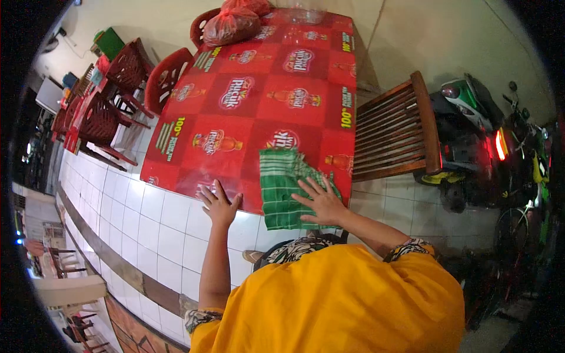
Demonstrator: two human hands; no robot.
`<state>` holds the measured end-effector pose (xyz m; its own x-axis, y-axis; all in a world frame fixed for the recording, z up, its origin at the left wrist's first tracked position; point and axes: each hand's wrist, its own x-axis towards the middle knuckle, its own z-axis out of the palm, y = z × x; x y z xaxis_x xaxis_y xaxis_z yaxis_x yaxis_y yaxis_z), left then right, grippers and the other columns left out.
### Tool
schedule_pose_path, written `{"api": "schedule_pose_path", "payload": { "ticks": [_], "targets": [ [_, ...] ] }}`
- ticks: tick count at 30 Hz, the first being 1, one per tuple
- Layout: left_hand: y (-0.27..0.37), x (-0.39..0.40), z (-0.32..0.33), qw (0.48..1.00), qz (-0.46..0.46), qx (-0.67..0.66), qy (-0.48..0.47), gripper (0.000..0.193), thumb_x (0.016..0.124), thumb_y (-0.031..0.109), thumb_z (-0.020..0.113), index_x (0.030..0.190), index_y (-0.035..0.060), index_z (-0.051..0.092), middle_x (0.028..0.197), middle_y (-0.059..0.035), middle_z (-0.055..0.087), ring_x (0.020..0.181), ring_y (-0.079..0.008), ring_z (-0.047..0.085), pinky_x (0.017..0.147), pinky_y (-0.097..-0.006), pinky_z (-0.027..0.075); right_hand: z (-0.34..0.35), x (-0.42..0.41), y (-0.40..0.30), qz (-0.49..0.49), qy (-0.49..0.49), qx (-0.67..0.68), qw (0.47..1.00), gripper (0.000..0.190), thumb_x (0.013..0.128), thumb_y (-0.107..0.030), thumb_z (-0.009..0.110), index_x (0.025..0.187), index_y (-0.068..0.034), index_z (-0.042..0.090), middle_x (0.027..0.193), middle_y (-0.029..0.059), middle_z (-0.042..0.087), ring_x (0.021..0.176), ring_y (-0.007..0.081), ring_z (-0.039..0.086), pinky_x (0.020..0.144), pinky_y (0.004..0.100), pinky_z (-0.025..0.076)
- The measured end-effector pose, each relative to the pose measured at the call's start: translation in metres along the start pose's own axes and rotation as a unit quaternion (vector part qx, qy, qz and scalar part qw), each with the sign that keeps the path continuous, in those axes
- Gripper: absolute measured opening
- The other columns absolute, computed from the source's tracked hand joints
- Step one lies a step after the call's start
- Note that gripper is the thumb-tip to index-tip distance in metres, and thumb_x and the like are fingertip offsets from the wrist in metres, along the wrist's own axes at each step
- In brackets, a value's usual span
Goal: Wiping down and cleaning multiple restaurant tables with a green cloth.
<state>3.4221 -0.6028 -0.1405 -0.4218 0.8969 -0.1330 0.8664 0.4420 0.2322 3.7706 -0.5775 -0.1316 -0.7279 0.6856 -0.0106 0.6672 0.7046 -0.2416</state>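
Before me stands a table under a red checked plastic tablecloth (273, 119) printed with drink bottles and lettering. A green cloth with white stripes (280, 189) lies at the near right part, its lower end hanging past the table edge. On that cloth rests my right hand (320, 200), fingers spread, palm down, gripping nothing. My left hand (220, 205) is at the near edge with its fingers apart, over or on the tablecloth; contact is hard to tell. Nothing is in it.
At the far end sit red plastic bags with dark contents (231, 26) and a clear plastic container (304, 15). A slatted wooden chair (393, 128) is tucked in at right, red plastic chairs (167, 81) at left. Parked motorcycles (476, 128) stand beyond the wooden chair.
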Motion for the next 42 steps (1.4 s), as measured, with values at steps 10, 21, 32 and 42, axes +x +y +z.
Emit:
{"api": "schedule_pose_path", "payload": {
  "ticks": [10, 21, 32, 42],
  "targets": [
    [0.053, -0.031, 0.01, 0.994, 0.086, 0.024, -0.057, 0.122, 0.065, 0.073, 0.07, 0.155, 0.0209, 0.007, 0.156, -0.0311, -0.008, 0.141, -0.0549, -0.008, 0.104, -0.0727, 0.016, -0.012, 0.069, 0.12, 0.288, 0.153, -0.032, 0.945, 0.07, 0.091, -0.062, 0.046, 0.148, -0.024, 0.036, 0.157, 0.0128, 0.022, 0.145, 0.0339, 0.018, 0.115, 0.0617, 0.004],
    [0.022, -0.024, 0.031, 0.991, 0.122, 0.042, -0.038, 0.132, 0.057, 0.07, 0.077, 0.155, 0.0203, 0.002, 0.153, -0.035, -0.009, 0.136, -0.0618, -0.011, 0.107, -0.0697, 0.017, 0.011, -0.041, -0.024, 0.01, 0.043, 0.019, 0.999, 0.065, 0.092, -0.06, 0.045, 0.147, -0.025, 0.039, 0.157, 0.0124, 0.024, 0.145, 0.0348, 0.019, 0.114, 0.0631, 0.008],
    [0.037, -0.027, 0.015, 0.988, 0.147, 0.03, -0.049, 0.128, 0.06, 0.079, 0.069, 0.155, 0.0178, 0.008, 0.153, -0.035, -0.009, 0.137, -0.0604, -0.014, 0.105, -0.0703, 0.02, 0.001, 0.022, 0.084, 0.371, 0.198, 0.024, 0.907, 0.063, 0.091, -0.054, 0.05, 0.146, -0.024, 0.041, 0.158, 0.0123, 0.02, 0.146, 0.0354, 0.016, 0.113, 0.0625, 0.01],
    [0.015, -0.024, 0.03, 0.978, 0.207, 0.015, -0.015, 0.125, 0.06, 0.07, 0.076, 0.154, 0.0131, 0.015, 0.151, -0.0402, -0.005, 0.134, -0.0654, -0.008, 0.105, -0.0715, 0.015, 0.019, -0.001, -0.033, 0.054, 0.063, 0.046, 0.995, 0.061, 0.093, -0.054, 0.047, 0.146, -0.025, 0.041, 0.159, 0.0114, 0.019, 0.146, 0.0344, 0.013, 0.116, 0.0595, 0.004]
  ]
}}
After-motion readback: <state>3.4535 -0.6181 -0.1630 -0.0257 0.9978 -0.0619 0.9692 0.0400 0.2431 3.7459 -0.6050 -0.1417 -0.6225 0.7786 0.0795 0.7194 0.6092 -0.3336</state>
